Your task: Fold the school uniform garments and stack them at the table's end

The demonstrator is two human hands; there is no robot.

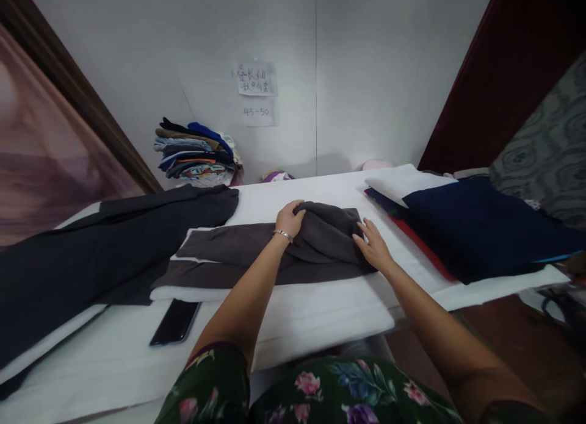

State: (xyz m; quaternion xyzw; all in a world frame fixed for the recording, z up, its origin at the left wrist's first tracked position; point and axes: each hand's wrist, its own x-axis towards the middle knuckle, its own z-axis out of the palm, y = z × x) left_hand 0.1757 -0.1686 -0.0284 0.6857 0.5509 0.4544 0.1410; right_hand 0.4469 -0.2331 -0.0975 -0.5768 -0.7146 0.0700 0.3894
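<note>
Dark grey trousers [329, 244] lie sideways across the white-covered table, both legs stretching to the left and the fabric bunched at the right part. At the far edge of that bunched part, my left hand [290, 221], with a bracelet on its wrist, has its thumb and fingers closed on the cloth. My right hand [373, 244] rests against the right end of the trousers, fingers apart and holding nothing. Some of the cloth under my left arm is hidden.
Another dark garment [91, 247] spreads over the left side. A black phone [175, 322] lies near the front. Folded clothes [196, 152] are stacked at the back left. Navy and red garments [480, 229] lie at right. Paper notes [257, 79] hang on the wall.
</note>
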